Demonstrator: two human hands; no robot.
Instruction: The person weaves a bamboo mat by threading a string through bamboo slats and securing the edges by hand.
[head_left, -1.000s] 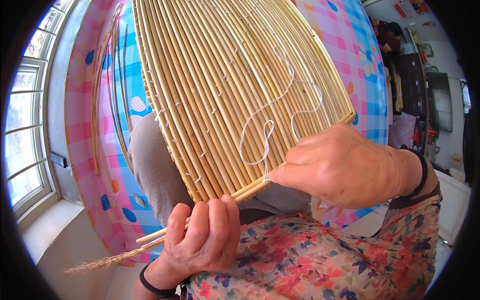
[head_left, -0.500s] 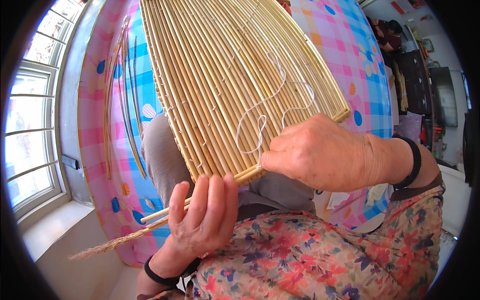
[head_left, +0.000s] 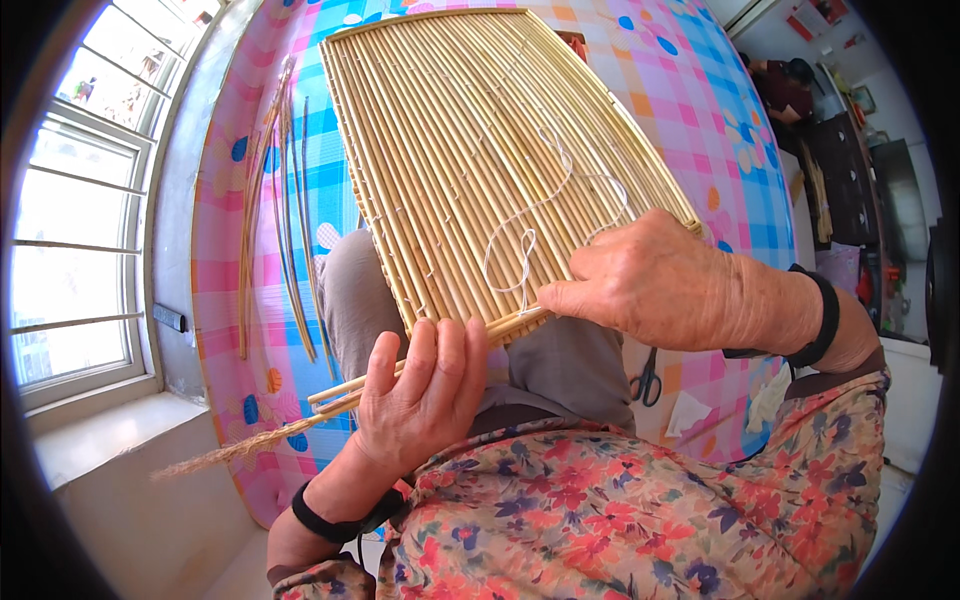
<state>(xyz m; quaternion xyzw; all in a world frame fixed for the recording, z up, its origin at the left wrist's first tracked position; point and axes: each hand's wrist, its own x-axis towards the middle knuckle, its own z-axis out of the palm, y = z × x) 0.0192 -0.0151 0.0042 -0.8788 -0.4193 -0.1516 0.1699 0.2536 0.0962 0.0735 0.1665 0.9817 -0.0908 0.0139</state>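
Observation:
A panel of straight yellow plant stalks (head_left: 470, 170), stitched with white thread, lies across my lap. My left hand (head_left: 420, 395) is at its near edge, the fingers laid over loose stalks (head_left: 335, 400) that stick out to the left, one ending in a feathery seed head (head_left: 225, 450). My right hand (head_left: 665, 285) is closed at the near edge, right of the left hand, thumb and forefinger pressed on the stalks there. A white thread (head_left: 490, 255) loops over the panel and meets the edge beside my right thumb. Its fingertips are mostly hidden.
Black-handled scissors (head_left: 647, 385) lie right of my knee on the checked, flowered sheet (head_left: 225, 295). Several thin loose stalks (head_left: 290, 240) lie at left. A barred window (head_left: 75, 250) is beyond them. Another person (head_left: 785, 90) is at the far right.
The view has shifted, so the panel's far edge and the scissors now show. My right hand sits a little further right along the near edge. The left hand keeps its hold.

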